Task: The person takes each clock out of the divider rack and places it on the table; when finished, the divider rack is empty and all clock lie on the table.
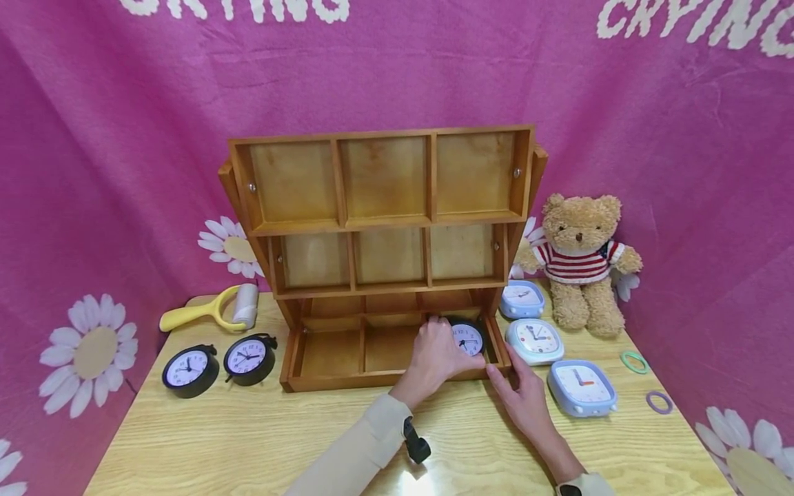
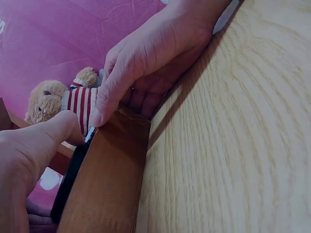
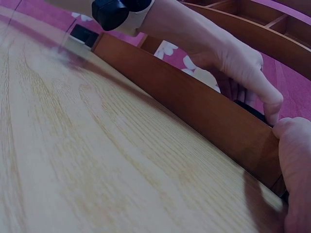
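A black round alarm clock [image 1: 468, 337] with a white dial sits face up in the right compartment of the bottom tier of a wooden tiered rack [image 1: 335, 382]. My left hand [image 1: 434, 355] reaches over the front wall and grips the clock, fingers at its far left side and thumb at its near edge. At the rack's front right corner, my right hand [image 1: 524, 399] holds the wall, its thumb on the top edge and its fingers around the outer side. In the left wrist view the clock's dark rim [image 2: 68, 187] shows just behind the front wall [image 2: 112, 179].
Two black alarm clocks [image 1: 248, 359] and a yellow-handled lint roller [image 1: 211, 311] lie left of the rack. To its right are two light blue clocks [image 1: 582, 387], a whitish clock [image 1: 535, 340], a teddy bear [image 1: 579, 265], a green ring [image 1: 634, 362] and a purple ring [image 1: 659, 402].
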Demonstrator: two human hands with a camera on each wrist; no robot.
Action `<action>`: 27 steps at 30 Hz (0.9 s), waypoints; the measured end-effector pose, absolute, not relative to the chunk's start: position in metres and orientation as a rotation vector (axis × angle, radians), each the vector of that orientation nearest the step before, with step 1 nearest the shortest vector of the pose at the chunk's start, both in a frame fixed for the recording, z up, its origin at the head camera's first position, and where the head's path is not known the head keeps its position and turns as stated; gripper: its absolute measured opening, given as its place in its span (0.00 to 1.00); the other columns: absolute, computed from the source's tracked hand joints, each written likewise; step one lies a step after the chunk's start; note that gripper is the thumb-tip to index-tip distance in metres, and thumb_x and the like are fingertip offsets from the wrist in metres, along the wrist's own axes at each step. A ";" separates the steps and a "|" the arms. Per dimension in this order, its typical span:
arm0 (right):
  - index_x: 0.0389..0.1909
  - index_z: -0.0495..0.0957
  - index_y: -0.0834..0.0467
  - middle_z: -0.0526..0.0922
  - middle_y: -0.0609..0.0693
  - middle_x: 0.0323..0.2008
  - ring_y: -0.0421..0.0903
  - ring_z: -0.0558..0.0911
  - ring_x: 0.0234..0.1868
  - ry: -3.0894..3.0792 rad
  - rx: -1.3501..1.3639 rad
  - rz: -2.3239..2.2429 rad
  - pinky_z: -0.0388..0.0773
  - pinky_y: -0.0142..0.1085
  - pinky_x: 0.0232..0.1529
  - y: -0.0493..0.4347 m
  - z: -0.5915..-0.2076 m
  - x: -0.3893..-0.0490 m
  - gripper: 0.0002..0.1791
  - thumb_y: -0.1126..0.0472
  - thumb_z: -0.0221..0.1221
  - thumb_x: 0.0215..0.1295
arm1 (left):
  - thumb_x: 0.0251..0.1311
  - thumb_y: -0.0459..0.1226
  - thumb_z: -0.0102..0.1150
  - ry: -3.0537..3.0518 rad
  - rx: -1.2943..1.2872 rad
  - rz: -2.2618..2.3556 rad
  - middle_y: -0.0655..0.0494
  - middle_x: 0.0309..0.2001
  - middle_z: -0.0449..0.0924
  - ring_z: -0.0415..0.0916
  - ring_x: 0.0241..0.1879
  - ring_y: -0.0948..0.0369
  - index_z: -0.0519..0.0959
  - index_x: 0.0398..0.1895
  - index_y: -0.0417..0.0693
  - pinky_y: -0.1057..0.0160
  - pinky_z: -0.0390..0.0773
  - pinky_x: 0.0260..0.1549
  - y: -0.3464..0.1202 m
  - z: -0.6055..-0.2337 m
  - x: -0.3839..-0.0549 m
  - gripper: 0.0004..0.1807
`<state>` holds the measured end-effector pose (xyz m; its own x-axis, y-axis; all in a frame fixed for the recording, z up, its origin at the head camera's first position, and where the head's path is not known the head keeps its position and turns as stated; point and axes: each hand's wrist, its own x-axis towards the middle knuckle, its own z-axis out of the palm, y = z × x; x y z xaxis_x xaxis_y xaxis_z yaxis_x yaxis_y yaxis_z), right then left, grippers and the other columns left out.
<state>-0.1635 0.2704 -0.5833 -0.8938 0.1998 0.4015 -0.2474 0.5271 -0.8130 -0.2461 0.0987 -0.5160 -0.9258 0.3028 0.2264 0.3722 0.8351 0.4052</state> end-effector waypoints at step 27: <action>0.74 0.68 0.68 0.79 0.70 0.63 0.62 0.80 0.61 -2.307 0.047 1.341 0.66 0.13 0.57 0.270 -0.585 -0.164 0.33 0.65 0.66 0.71 | 0.31 0.62 0.82 -2.658 -0.534 -0.846 0.53 0.39 0.78 0.84 0.37 0.54 0.79 0.44 0.41 0.63 0.86 0.33 0.068 -0.489 -0.222 0.43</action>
<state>-0.1641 0.2699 -0.5846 -0.8897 0.2003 0.4103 -0.2573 0.5225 -0.8129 -0.2220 0.0682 -0.4889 -0.8858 0.2558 0.3873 0.4326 0.7573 0.4892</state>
